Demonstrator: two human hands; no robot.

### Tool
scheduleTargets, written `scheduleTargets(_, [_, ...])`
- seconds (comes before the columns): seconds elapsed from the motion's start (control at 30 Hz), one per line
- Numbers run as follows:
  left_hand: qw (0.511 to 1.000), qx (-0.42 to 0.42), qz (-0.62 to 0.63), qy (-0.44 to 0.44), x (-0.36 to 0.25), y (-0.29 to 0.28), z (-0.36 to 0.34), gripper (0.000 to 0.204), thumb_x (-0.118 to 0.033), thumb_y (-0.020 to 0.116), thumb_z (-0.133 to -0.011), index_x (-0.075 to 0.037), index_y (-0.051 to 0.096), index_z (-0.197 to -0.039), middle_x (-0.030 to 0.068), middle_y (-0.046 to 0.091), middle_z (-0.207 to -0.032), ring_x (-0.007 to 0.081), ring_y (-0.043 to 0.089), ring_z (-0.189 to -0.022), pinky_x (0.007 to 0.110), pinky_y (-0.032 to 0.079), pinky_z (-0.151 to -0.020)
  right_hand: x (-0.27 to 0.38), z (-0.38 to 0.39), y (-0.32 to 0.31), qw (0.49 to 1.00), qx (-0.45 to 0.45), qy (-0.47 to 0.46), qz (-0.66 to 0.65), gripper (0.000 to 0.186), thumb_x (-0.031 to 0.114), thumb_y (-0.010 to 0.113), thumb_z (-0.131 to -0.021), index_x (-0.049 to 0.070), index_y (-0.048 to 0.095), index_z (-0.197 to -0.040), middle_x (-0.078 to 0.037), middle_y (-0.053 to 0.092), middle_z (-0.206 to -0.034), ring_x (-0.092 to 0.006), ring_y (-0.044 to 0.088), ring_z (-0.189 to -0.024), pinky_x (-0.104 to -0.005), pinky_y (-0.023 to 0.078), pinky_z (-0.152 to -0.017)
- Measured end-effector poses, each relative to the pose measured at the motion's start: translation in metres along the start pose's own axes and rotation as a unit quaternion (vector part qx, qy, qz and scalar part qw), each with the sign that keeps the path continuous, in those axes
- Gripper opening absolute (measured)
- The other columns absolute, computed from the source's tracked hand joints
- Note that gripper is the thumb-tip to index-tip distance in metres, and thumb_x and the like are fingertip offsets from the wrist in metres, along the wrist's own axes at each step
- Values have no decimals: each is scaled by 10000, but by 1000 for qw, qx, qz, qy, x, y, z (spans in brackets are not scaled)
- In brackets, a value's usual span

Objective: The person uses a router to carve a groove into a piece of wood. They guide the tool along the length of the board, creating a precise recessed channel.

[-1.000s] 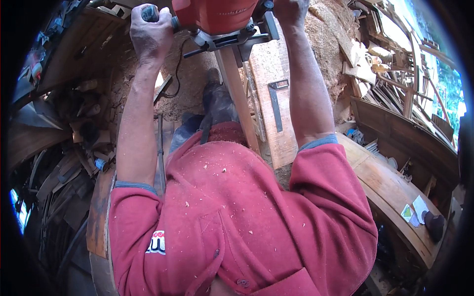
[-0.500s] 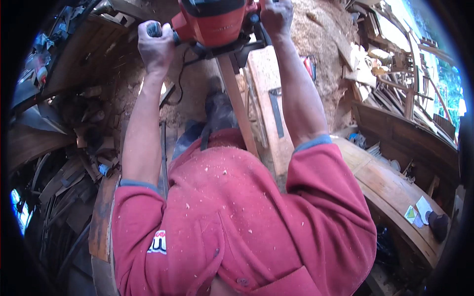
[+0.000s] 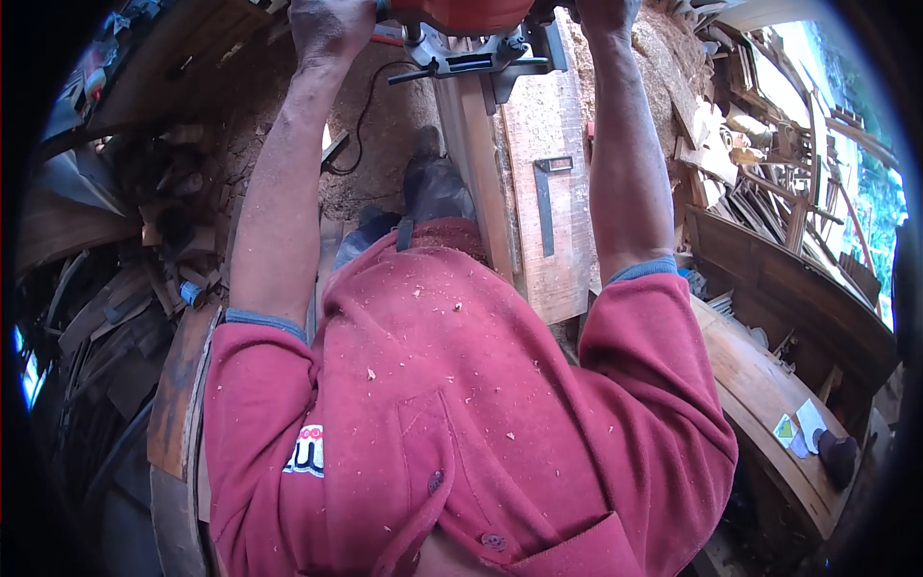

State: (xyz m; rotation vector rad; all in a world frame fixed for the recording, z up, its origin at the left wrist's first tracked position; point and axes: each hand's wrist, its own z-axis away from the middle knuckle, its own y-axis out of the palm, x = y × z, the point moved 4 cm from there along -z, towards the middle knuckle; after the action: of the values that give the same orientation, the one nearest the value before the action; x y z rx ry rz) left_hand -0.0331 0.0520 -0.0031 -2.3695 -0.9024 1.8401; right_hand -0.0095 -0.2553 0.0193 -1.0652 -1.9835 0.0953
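A red-bodied power tool with a silvery metal base [image 3: 461,13] stands at the top of the view, its upper part cut off, its base over the far end of a long reddish-brown timber beam [image 3: 471,125]. The left hand [image 3: 332,34] meets the tool's left side and the right hand [image 3: 606,14] is at its right; the upper edge hides the fingers of both, so I cannot tell how far they are closed. Just right of the beam, a dark metal L-shaped square [image 3: 546,207] lies on a pale, dusty wooden board [image 3: 567,279]. A thin black cable [image 3: 363,120] curves left of the beam, and pale wood shavings [image 3: 663,48] spread beyond the right forearm. Nearer, wood flecks dot the maroon button-front shirt [image 3: 433,346]. Far right, white and green papers [image 3: 812,423] lie on a brown wooden panel [image 3: 760,404].
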Motion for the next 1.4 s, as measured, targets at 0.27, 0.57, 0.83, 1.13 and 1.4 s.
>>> scheduleTargets(0.27, [1000,0,11,17,17,9,5,157,-88,650,-818,-60,498,-844,24,488,-665,142,485,-590,350,461,-567,-17,6,6,972,60,-183,138,155,73,645,-834,0,700,-959,-232,682,-1053,-359,670,-940,-435,535,-840])
scheduleTargets(0.57, [998,15,-22,60,61,20,18,271,-221,727,-824,-32,599,-970,53,634,-780,160,624,-708,331,526,-715,-45,45,25,948,47,-219,226,190,90,665,-796,34,683,-977,-247,672,-1107,-363,686,-859,-426,554,-764])
scheduleTargets(0.83, [999,15,-35,34,22,8,1,283,-213,730,-804,-25,591,-964,43,625,-784,153,605,-695,327,524,-717,-22,11,7,999,29,-23,37,195,119,640,-845,23,691,-1007,-186,707,-943,-282,675,-687,-375,548,-644])
scheduleTargets(1.13, [1000,3,7,15,-5,1,7,157,-69,646,-824,-47,492,-845,31,478,-660,139,479,-584,350,456,-557,-4,5,-6,968,8,-204,146,235,108,617,-866,-37,677,-1041,-232,679,-1043,-347,667,-912,-386,528,-845])
scheduleTargets(1.4, [998,-5,-23,52,-6,4,6,157,-83,651,-815,-51,500,-844,36,488,-661,156,484,-591,354,459,-578,-7,4,-10,998,-3,40,-56,292,155,622,-862,-52,671,-1062,-208,666,-1083,-324,630,-1022,-375,496,-895])
